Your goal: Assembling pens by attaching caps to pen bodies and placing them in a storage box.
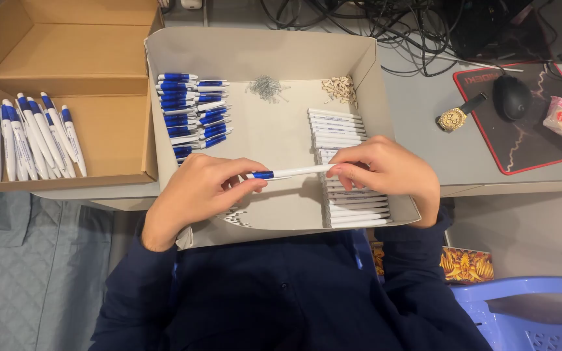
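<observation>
A single blue-and-white pen (289, 172) is held level between the two hands, above the middle of the grey cardboard tray (367, 58). Its blue grip end is pinched by the curled fingers of the left hand (198, 192), and its white barrel end is gripped by the closed fingertips of the right hand (385, 172); both hands are closed on the pen, with nothing else held.

Beneath the right hand a stack of white pen barrels (338, 125) is laid in a column along the tray's right side (an exact count cannot be made, since many are hidden by the hand). To the left of the left hand, roughly a dozen blue grip pieces (193, 114) are stacked in two columns. At the back of the tray two small heaps are seen: one of metal springs (268, 86) and one of small pale parts (341, 89), too fine to count.

Further out, in the brown cardboard box (105, 123) on the left, about nine finished pens (30, 136) are lined up. To the right, one computer mouse (511, 96) is resting on a black mouse pad (528, 146), with a wristwatch (458, 116) beside it.
</observation>
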